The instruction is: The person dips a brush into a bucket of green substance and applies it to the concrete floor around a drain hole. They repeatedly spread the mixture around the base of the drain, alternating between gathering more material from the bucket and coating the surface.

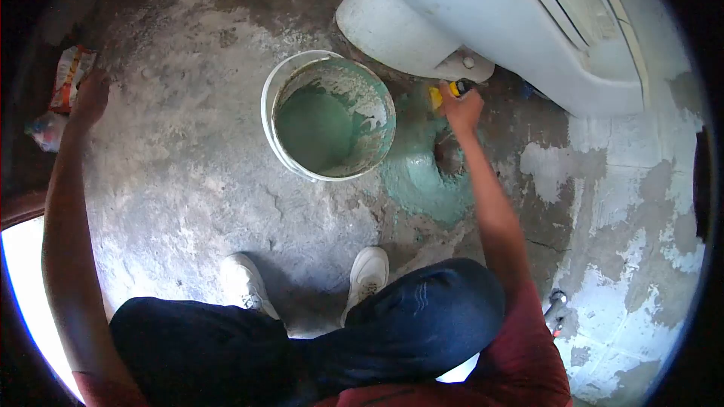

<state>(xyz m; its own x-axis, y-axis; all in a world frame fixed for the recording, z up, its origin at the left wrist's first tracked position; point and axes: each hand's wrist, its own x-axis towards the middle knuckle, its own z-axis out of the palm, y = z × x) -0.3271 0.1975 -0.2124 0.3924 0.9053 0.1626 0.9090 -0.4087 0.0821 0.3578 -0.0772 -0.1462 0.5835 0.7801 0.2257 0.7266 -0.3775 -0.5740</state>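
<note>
My right hand (pixel 461 111) is closed around a small yellow-and-black scraper (pixel 455 89), just in front of the toilet base. Below that hand, wet green waterproofing coating (pixel 431 181) surrounds a dark round drain hole (pixel 450 157) in the floor. To its left stands a white bucket (pixel 270 117), partly filled with the same green mix (pixel 317 126) and smeared on its inner wall. Out at the far left, my left hand (pixel 90 98) is beside an orange-and-white packet (pixel 72 75); its fingers are dark, and I cannot tell whether they grip the packet.
A white toilet (pixel 483 11) lies tipped over at the upper right, its base (pixel 466 68) close to my right hand. Patchy white tiling (pixel 615 203) covers the right side, with a metal fitting (pixel 556 303) on it. A crumpled plastic bag (pixel 49 130) sits at far left.
</note>
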